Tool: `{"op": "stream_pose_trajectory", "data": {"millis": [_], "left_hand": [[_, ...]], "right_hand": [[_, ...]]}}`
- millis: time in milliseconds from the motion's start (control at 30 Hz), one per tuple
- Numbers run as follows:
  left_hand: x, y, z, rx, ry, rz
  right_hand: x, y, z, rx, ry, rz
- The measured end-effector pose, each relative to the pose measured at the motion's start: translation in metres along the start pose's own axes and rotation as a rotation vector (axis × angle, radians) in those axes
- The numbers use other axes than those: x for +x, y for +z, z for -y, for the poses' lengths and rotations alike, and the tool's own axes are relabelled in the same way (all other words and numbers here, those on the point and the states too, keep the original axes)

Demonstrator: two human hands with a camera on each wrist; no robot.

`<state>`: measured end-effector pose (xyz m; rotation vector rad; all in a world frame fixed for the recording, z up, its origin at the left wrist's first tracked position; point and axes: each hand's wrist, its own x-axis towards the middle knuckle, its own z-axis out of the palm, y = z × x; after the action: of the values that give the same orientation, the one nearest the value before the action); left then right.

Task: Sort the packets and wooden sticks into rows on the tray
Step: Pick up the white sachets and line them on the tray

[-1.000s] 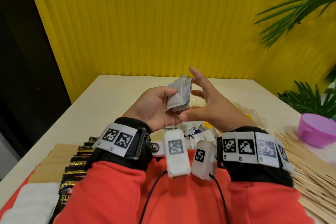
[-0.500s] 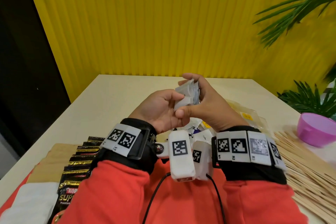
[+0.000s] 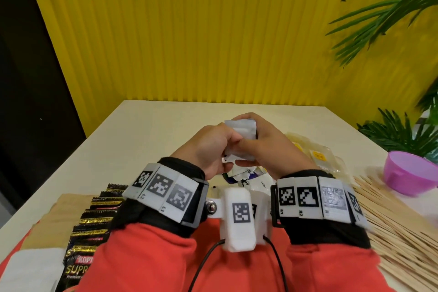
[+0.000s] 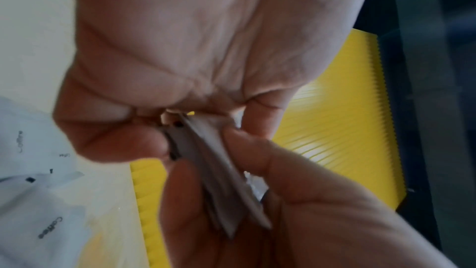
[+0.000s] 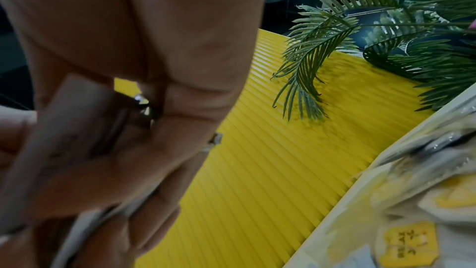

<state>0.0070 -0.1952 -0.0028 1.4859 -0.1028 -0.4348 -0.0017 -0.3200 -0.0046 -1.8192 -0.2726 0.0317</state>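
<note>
Closing from spread fingers, right hand [image 3: 267, 147] now grips white packets [image 3: 241, 129] with left hand [image 3: 211, 147]; wooden sticks [image 3: 391, 227], purple bowl [image 3: 412, 173] beside.

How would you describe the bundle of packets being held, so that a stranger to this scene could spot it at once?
Start at the cream table before the yellow wall. Above its middle, the left hand and right hand meet; both grip a small stack of white packets. Unlike the loose packets lying below, it is held in the air.
</note>
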Motion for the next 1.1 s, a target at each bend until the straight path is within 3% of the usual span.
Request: {"op": "stream_pose_trajectory", "data": {"millis": [200,333,500,633,833,1100], "left_hand": [[-0.004,0.002,0.001,0.210,-0.093,0.053],[-0.007,0.002,0.002,0.603,-0.211,0.036],[-0.010,0.008,0.000,1.019,-0.269,0.166],[-0.009,0.007,0.003,1.036,-0.346,0.161],[-0.004,0.003,0.007,1.186,-0.310,0.241],[0.001,0.003,0.012,1.114,-0.342,0.279]], "right_hand": [[-0.004,-0.014,-0.001,-0.040,0.020,-0.015],[-0.011,-0.027,-0.001,0.051,0.014,-0.106],[-0.016,-0.042,-0.002,0.108,-0.026,-0.176],[-0.017,-0.045,-0.003,0.123,-0.037,-0.210],[-0.018,-0.046,-0.002,0.150,-0.040,-0.219],[-0.019,-0.047,0.000,0.176,-0.054,-0.221]]}}
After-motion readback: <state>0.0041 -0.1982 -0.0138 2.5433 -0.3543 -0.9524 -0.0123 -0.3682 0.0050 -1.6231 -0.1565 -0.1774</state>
